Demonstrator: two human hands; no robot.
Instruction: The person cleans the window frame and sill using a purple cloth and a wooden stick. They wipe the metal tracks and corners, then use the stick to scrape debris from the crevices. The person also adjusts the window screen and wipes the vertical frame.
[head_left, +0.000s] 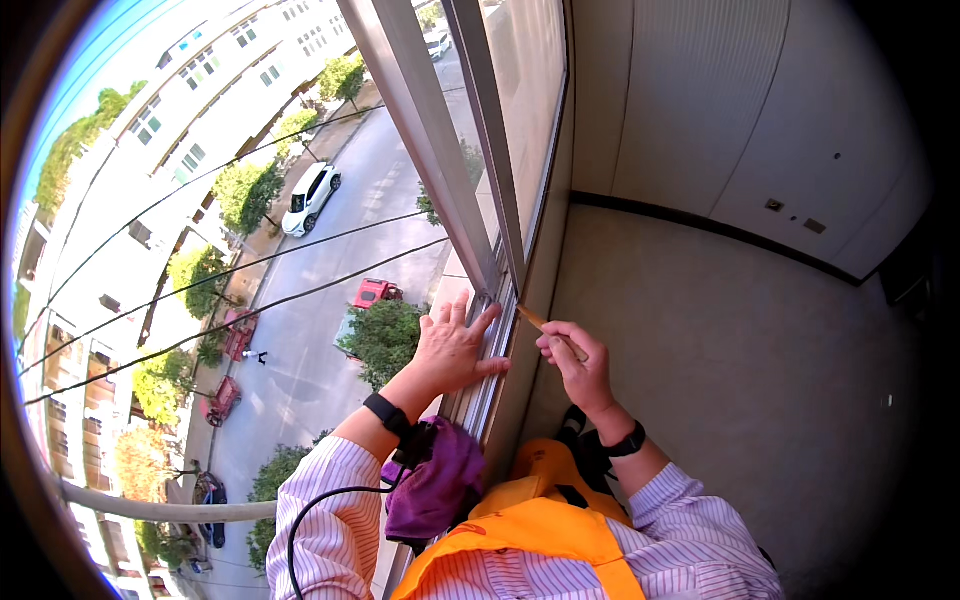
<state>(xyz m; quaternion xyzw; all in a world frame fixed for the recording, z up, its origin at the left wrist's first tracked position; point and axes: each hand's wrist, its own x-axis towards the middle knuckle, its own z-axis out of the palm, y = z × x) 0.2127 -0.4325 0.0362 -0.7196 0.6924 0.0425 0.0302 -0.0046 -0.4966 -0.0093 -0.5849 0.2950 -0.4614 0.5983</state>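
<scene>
My left hand (452, 346) lies with spread fingers on the metal track (491, 352) of a sliding window, near the foot of the sash frame (442, 157). Nothing is held in it. In my right hand (576, 361) is a slim tan stick-like tool (531, 316), its exact kind unclear. The tool's far end meets the inner edge of the track, beside the lower corner of a second sash frame (495, 150). A purple cloth (441, 480) is draped over the sill below my left wrist.
Left of the track the window opens high above a street (315, 300) with parked vehicles and trees. Black cables (247, 311) cross outside. A black cord (330, 495) runs along my left sleeve. Indoors are a bare floor (675, 337) and a pale panelled wall (690, 97).
</scene>
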